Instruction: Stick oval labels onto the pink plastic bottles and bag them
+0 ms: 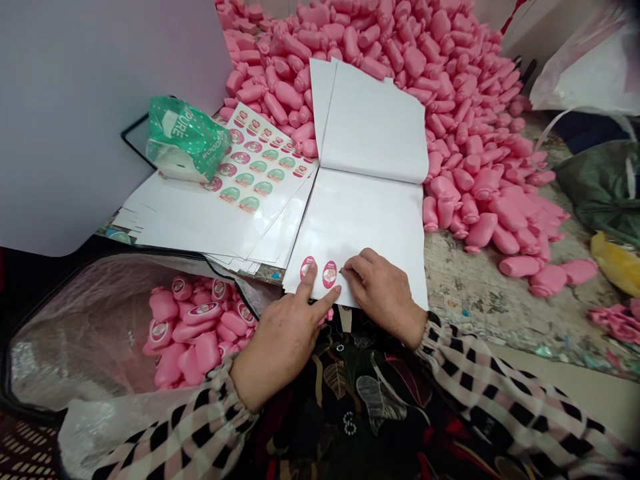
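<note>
A white sticker sheet (370, 217) lies on a stack of paper before me, with two oval pink stickers left near its lower edge. My left hand (285, 333) presses on the sheet with fingers spread; one fingertip touches the left sticker (307, 267), another rests just below the right sticker (329, 275). Beside that sticker's right edge, my right hand (380, 290) has thumb and forefinger pinched together. A tiny dark tip shows at those fingertips, too small to name.
Pink bottles (400, 40) form a big heap behind the sheets. Printed sticker sheets (260, 167) lie to the left under a green plastic packet (187, 137). An open clear bag (100, 340) at lower left contains labelled pink bottles (200, 327). A yellow bag (617, 260) sits far right.
</note>
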The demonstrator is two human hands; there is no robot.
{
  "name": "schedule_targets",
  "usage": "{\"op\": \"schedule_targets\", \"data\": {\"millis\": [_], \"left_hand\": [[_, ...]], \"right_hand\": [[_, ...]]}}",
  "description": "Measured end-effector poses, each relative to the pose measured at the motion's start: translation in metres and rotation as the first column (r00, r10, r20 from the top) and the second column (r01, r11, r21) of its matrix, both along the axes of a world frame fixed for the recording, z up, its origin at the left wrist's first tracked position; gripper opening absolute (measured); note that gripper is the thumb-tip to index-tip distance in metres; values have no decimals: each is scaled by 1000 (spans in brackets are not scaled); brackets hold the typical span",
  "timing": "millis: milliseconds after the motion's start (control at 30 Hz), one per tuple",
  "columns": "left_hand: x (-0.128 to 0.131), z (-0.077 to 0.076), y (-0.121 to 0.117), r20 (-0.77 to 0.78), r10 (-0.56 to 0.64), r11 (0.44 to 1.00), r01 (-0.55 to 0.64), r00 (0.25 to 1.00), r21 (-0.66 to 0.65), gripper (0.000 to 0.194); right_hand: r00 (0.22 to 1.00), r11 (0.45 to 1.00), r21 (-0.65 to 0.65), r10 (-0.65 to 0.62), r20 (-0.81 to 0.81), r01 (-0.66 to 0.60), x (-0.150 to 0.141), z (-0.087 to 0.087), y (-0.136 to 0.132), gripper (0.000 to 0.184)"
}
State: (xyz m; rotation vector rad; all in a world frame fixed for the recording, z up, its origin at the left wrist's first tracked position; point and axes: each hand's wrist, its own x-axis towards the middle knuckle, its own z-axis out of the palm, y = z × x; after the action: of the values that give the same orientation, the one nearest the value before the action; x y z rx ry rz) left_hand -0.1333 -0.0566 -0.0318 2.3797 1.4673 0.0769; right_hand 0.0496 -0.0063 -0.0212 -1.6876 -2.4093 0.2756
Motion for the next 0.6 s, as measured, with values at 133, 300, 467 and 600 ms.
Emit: {"op": "schedule_targets", "data": {"millis": [133, 300, 467, 600], "left_hand": [[6, -5, -3, 2, 43, 999, -43, 999, -10, 60], [13, -11, -6, 39, 93, 995, -92, 995, -25, 60], [14, -10, -6, -10, 77, 997, -77, 997, -6, 63], [13, -9, -7, -20, 75, 997, -75, 997, 11, 66]], "right_hand": [[995, 999, -44, -14, -95, 9, 0, -3, -2, 21], [958, 988, -74, -150, -244, 136, -7, -10, -11, 18], [937, 972, -117, -228, -264, 204, -13, -11, -11, 21], [936, 958, -144, -275, -218, 248, -14, -7, -3, 22]]}}
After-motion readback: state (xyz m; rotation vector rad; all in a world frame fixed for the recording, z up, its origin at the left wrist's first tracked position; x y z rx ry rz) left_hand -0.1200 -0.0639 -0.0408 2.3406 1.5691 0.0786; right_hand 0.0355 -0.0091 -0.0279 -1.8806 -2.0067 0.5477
